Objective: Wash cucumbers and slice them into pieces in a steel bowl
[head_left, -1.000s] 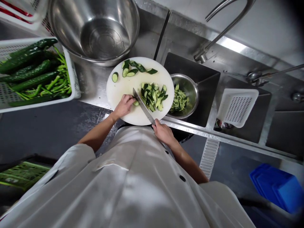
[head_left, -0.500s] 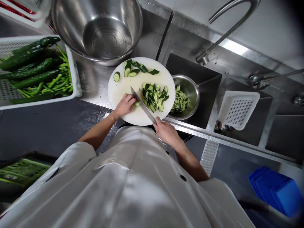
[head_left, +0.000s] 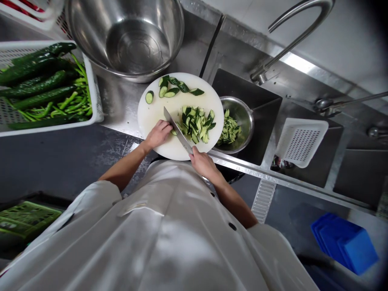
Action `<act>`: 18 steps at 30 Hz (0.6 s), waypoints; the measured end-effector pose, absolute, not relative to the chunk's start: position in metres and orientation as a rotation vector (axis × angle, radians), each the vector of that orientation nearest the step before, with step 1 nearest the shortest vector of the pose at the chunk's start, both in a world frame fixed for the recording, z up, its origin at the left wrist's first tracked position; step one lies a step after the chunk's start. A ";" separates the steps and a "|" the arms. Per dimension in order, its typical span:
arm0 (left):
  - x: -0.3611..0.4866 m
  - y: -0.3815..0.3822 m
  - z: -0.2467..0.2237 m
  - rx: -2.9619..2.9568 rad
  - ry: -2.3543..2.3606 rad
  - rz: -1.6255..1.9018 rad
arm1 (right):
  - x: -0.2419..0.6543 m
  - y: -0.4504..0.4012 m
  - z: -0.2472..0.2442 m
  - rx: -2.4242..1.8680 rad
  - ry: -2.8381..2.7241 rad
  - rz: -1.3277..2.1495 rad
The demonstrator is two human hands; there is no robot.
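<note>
A round white cutting board (head_left: 148,115) lies on the steel counter in front of me. My right hand (head_left: 202,161) is closed round the handle of a knife (head_left: 178,131), its blade slanting up and left over the board. Left of the blade, my left hand (head_left: 158,134) presses with bent fingers on a small cucumber piece (head_left: 173,132), mostly hidden. Cut cucumber slivers (head_left: 197,123) lie in a heap right of the knife. Several thick cucumber slices (head_left: 171,92) sit along the board's far side.
A steel bowl (head_left: 247,135) with cut cucumber stands in the sink (head_left: 266,125) beside the board. Behind the board is a large steel basin (head_left: 136,74). At left, a white basket (head_left: 97,97) holds cucumbers and green peppers. A faucet (head_left: 285,50) arches at the back right.
My right hand and the knife have shifted slightly left, with the blade closer to my left hand. My left hand stays nearly in place on the cucumber piece.
</note>
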State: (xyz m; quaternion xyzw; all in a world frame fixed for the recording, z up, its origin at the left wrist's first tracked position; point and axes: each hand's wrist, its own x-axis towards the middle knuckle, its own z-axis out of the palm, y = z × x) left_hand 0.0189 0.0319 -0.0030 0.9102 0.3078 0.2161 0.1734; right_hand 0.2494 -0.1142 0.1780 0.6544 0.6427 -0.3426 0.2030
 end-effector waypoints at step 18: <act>0.015 0.030 -0.010 2.583 0.910 0.646 | 0.245 -0.113 0.173 1.858 1.761 -0.978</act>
